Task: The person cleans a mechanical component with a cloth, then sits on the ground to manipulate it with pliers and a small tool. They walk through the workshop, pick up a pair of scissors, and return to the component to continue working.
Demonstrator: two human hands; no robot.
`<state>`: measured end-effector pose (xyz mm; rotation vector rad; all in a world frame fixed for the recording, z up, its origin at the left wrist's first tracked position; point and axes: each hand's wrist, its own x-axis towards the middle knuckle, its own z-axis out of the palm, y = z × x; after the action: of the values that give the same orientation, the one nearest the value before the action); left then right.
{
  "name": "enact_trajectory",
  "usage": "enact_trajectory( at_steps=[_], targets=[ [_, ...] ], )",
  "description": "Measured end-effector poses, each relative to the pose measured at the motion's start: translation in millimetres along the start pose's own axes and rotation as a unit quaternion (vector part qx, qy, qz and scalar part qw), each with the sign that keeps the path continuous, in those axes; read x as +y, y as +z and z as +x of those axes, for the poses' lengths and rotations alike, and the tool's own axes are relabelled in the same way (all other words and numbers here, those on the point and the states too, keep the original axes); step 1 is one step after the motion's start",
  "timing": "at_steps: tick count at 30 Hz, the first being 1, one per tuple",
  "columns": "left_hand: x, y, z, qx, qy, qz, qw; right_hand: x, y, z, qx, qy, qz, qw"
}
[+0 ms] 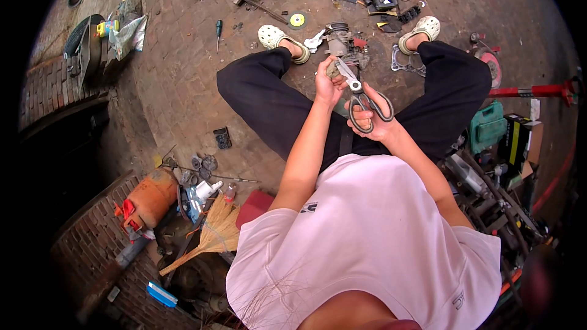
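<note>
My right hand [380, 127] grips a pair of scissors [356, 85] by its dark handles, with the fingers in and around the loops. The blades slant up and left toward my left hand [329, 85]. That hand is closed on a small grey-brown piece [332, 70], whose kind I cannot make out. The blade tips lie right beside this piece; whether they touch it is unclear. Just beyond the hands, a greasy metal machine part [337, 40] stands on the floor between my feet, with a crumpled white scrap [315, 40] to its left.
A hammer [263, 7], a screwdriver [219, 32] and a yellow disc [297, 20] lie ahead on the floor. A flat metal gasket [406, 62] is by my right foot. A straw broom [214, 229] and an orange gas cylinder [153, 198] are at left, a green case [487, 125] at right.
</note>
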<state>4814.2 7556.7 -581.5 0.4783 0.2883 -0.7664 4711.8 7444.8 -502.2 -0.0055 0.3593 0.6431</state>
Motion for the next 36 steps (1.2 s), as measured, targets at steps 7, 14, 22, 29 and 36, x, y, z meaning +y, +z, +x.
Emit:
enact_trajectory(
  at_steps=[7,14,22,29,36],
  targets=[
    [-3.4,0.8,3.0,0.093,0.042,0.002,0.995,1.0,7.3,4.7,0.202,-0.01,-0.198,0.959],
    [-4.6,0.6,2.2,0.123,0.05,0.031,0.991,-2.5,18.1,0.0,0.27,-0.023,-0.35,0.896],
    [-11.3,-5.5,4.0,0.144,0.081,0.052,0.985,-4.4,15.5,-4.6,0.303,-0.004,-0.438,0.847],
    [-10.7,-4.5,7.3,0.229,0.148,0.054,0.961,-16.8,22.6,-16.5,0.322,0.03,-0.565,0.759],
    [11.6,-14.7,11.1,0.133,0.089,0.024,0.987,-21.7,22.7,-40.4,0.341,-0.16,-0.524,0.764]
  ],
)
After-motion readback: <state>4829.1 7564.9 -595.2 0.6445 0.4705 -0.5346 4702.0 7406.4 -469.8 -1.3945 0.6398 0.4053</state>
